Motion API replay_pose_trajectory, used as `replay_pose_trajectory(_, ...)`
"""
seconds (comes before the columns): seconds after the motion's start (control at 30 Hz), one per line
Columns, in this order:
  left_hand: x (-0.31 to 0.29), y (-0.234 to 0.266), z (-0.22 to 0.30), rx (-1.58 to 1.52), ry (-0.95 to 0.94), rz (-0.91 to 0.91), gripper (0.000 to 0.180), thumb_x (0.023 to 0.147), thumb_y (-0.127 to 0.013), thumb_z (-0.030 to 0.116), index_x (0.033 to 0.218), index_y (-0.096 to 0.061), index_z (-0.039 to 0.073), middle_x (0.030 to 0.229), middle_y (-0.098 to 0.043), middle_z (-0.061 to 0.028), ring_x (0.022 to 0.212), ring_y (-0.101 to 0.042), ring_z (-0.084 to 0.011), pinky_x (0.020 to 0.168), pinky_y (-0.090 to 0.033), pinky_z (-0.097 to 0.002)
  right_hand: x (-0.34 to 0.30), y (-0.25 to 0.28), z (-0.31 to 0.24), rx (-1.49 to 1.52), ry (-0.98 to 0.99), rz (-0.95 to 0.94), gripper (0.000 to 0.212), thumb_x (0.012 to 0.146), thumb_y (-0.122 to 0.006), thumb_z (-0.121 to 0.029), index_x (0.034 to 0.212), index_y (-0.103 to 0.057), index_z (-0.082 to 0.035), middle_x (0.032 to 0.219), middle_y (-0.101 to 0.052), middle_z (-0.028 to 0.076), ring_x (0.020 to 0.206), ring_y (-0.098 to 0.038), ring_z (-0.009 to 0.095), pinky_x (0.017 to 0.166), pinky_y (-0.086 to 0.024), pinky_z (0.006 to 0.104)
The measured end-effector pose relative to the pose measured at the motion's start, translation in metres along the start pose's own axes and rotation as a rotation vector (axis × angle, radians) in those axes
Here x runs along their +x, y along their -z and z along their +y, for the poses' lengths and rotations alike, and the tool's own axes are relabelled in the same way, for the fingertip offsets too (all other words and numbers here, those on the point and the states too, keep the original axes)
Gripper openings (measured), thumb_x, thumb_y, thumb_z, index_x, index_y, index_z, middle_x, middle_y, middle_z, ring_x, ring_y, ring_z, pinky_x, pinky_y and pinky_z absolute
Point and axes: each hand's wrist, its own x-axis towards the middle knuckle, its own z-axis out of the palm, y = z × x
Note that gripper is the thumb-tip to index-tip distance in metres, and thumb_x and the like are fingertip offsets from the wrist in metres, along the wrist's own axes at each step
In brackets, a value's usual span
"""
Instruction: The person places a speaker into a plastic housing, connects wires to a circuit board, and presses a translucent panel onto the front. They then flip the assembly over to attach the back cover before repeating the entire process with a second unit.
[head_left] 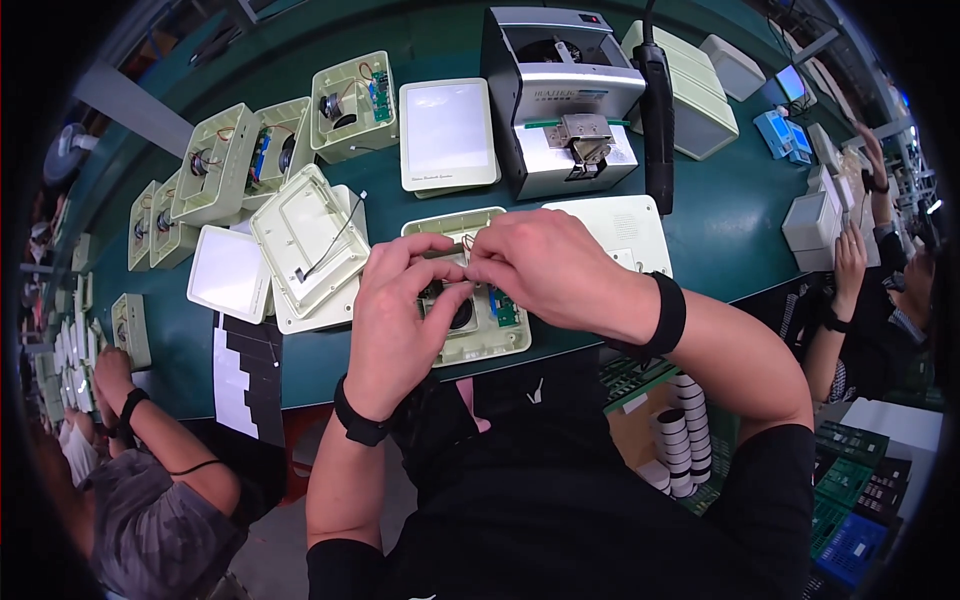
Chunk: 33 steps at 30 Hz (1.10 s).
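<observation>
Head view: a person is working at a green bench (175,345), both hands over an open cream speaker housing (490,352), which is lying just in front of the torso. Left hand (395,315) is covering the housing's left part, thumb and forefinger nearly closed, the other fingers loosely bent. Right hand (548,265) is bending in from the right, its thumb and forefinger tips drawn together beside the left's. Reddish wires (467,241) are showing behind the fingertips; I cannot tell what, if anything, either hand is gripping. Inside, a black round speaker (461,316) is sitting left of a green circuit board (506,309). Left of the housing, a cream frame (300,215) is resting askew over a cream cover (320,318). Beyond, a white-fronted panel (447,130) is lying beside a silver-and-black benchtop machine (535,165); a black electric screwdriver (656,120) is hanging at its right.
</observation>
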Motion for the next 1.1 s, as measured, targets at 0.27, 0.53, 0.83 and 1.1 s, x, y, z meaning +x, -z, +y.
replay_pose_trajectory(0.27,-0.003,-0.004,-0.006,0.010,0.050,0.022,0.011,0.087,-0.080,0.004,0.098,-0.077,0.002,0.118,-0.071,-0.0069,0.106,-0.062,-0.0297,0.092,-0.053,-0.0407,-0.006,0.005,-0.012,-0.026,0.153,0.207,0.010,0.088,-0.076,-0.012,0.096,-0.071,-0.007,0.090,-0.064,0.007,0.077,-0.069,0.029,0.062,-0.054,0.0407)
replay_pose_trajectory(0.53,-0.008,-0.010,-0.003,0.088,-0.009,0.120,0.013,0.086,-0.081,0.001,0.098,-0.077,0.002,0.119,-0.071,-0.0068,0.107,-0.064,-0.0284,0.088,-0.053,-0.0387,-0.003,-0.004,-0.002,-0.013,0.118,0.112,0.007,0.090,-0.075,-0.012,0.094,-0.071,-0.007,0.087,-0.062,0.007,0.074,-0.069,0.029,0.061,-0.055,0.0427)
replay_pose_trajectory(0.83,-0.018,-0.005,-0.003,0.114,-0.052,0.002,0.017,0.081,-0.081,-0.001,0.096,-0.077,0.003,0.120,-0.070,-0.0064,0.100,-0.062,-0.0268,0.086,-0.054,-0.0380,-0.013,-0.005,-0.007,0.034,0.107,0.019,0.007,0.092,-0.074,-0.014,0.090,-0.072,-0.007,0.084,-0.061,0.008,0.074,-0.068,0.030,0.061,-0.054,0.0430)
replay_pose_trajectory(1.1,-0.017,-0.004,-0.005,0.151,-0.105,-0.008,0.012,0.082,-0.080,0.000,0.093,-0.075,0.001,0.120,-0.068,-0.0078,0.102,-0.061,-0.0295,0.087,-0.055,-0.0402,-0.013,-0.007,-0.009,-0.015,0.126,-0.003,0.010,0.091,-0.074,-0.014,0.086,-0.070,-0.007,0.083,-0.060,0.007,0.074,-0.068,0.029,0.060,-0.054,0.0424)
